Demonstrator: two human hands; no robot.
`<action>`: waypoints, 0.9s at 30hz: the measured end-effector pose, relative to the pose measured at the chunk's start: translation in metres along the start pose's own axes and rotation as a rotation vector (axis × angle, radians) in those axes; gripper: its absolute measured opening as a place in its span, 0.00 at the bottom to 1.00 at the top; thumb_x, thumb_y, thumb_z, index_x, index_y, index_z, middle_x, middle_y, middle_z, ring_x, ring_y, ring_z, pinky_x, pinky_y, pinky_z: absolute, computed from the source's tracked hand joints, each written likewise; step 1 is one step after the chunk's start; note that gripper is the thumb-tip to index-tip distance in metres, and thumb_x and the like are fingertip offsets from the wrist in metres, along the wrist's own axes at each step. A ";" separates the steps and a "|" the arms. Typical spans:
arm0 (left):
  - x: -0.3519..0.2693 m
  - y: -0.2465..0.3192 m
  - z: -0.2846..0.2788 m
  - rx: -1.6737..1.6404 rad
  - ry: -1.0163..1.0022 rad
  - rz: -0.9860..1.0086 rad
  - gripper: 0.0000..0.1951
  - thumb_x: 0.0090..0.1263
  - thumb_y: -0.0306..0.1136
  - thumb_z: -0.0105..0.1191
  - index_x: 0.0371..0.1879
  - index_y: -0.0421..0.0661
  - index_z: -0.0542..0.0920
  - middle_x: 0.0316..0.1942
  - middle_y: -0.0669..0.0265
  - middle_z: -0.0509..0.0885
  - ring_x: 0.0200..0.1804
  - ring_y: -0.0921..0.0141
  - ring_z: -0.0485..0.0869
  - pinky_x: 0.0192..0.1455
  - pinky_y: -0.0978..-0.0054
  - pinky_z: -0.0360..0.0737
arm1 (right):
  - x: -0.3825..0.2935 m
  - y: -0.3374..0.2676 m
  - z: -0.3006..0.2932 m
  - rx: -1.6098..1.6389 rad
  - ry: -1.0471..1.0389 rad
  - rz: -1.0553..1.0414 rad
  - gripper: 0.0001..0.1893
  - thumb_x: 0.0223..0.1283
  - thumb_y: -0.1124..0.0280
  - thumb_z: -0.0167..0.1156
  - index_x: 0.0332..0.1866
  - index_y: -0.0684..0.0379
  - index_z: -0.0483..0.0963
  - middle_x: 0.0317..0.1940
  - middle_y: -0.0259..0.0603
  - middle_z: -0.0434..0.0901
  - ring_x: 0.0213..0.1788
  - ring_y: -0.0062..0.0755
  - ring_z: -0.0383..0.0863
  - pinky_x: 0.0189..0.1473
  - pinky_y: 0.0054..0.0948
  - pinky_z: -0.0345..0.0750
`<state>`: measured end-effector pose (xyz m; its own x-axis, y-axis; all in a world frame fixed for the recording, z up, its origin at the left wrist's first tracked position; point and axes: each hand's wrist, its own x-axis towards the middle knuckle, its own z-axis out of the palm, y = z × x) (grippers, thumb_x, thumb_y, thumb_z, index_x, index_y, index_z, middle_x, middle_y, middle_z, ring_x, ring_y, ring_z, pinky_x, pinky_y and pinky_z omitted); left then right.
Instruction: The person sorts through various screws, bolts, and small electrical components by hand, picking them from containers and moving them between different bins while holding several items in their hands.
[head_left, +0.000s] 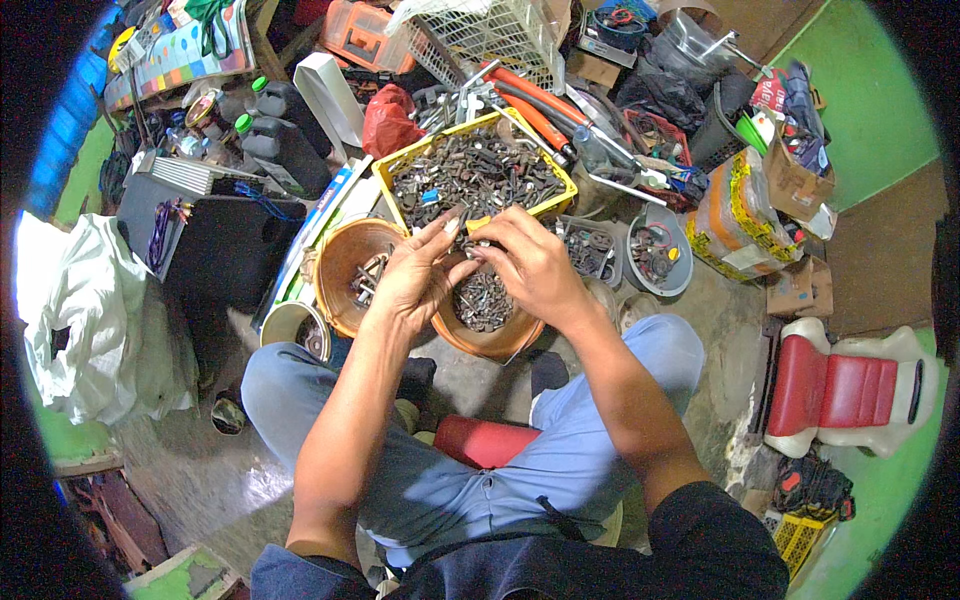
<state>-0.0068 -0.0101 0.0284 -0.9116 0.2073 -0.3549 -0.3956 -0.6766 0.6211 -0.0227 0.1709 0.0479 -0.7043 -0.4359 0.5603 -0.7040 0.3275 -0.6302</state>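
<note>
My left hand (420, 279) and my right hand (529, 262) meet above the near edge of a yellow plastic crate (568, 196) heaped with bolts, screws and small metal parts. Between the fingertips of both hands is a small metal piece (472, 256), too small to identify; which hand bears it I cannot tell. Below my hands stand two orange-brown buckets: the left bucket (330, 281) holds long bolts, the near one (517, 341) many small bolts or nuts. A small yellow piece (478, 223) lies by my right fingers, and a blue piece (430, 196) lies in the crate.
At the right stand a grey tub of parts (684, 274) and a taped box (742, 217). A small pail (270, 326) stands by my left knee. Beyond the crate lie orange tubes (536, 124), a red plastic bag (390, 124) and a white wire basket (487, 37). Black jugs (281, 142) stand left.
</note>
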 end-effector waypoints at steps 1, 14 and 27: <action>-0.001 -0.001 0.004 -0.009 0.001 -0.008 0.20 0.75 0.32 0.54 0.64 0.43 0.72 0.52 0.60 0.81 0.50 0.67 0.84 0.53 0.69 0.86 | -0.001 0.003 0.000 -0.006 0.018 -0.024 0.10 0.59 0.76 0.64 0.45 0.65 0.76 0.36 0.48 0.76 0.39 0.50 0.81 0.41 0.41 0.79; 0.004 0.003 -0.001 -0.054 -0.077 0.095 0.24 0.75 0.34 0.53 0.66 0.37 0.68 0.59 0.52 0.77 0.60 0.56 0.79 0.60 0.62 0.85 | 0.002 0.006 -0.004 0.662 0.248 0.510 0.11 0.70 0.69 0.60 0.47 0.66 0.80 0.34 0.35 0.83 0.37 0.18 0.81 0.41 0.22 0.79; 0.010 0.003 -0.008 -0.204 -0.022 0.118 0.21 0.75 0.29 0.52 0.65 0.40 0.70 0.60 0.55 0.76 0.62 0.59 0.77 0.65 0.54 0.80 | 0.007 0.007 -0.047 0.404 0.047 0.437 0.09 0.59 0.78 0.66 0.44 0.62 0.79 0.40 0.35 0.83 0.38 0.19 0.82 0.41 0.22 0.80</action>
<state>-0.0166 -0.0158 0.0205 -0.9534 0.1321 -0.2714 -0.2574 -0.8253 0.5026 -0.0368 0.2101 0.0722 -0.9309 -0.2916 0.2201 -0.2638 0.1198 -0.9571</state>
